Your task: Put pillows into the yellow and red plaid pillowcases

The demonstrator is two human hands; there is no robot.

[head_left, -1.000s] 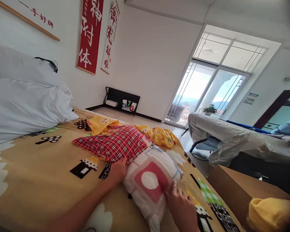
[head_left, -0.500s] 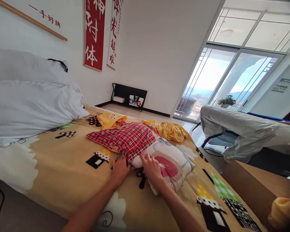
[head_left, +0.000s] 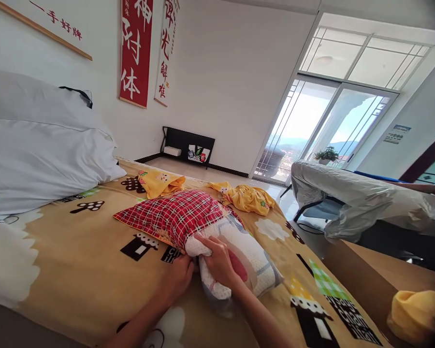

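A white pillow (head_left: 255,241) with a pink patch lies tilted on the patterned bed. Its far left part is inside a red plaid pillowcase (head_left: 181,212), whose loose flap spreads flat to the left. My right hand (head_left: 217,261) is closed on the near corner of the pillow, bunching it up beside the case's opening. Lower and to the left, my left hand (head_left: 181,275) is closed at the near edge of the pillowcase, its fingertips partly hidden under the cloth and pillow.
Two yellow cloths, one flat (head_left: 161,182) and one crumpled (head_left: 252,198), lie beyond the pillowcase. A large white bundle (head_left: 39,154) stands at left. On the right are a plastic-covered chair (head_left: 348,188), a cardboard box (head_left: 377,270) and a yellow bundle (head_left: 416,314). Part of another person's arm (head_left: 416,187) shows.
The pillow's near corner has been gripped and lifted by my right hand, so the pillow now bulges. My left hand has moved slightly nearer, and the view has turned a little right.
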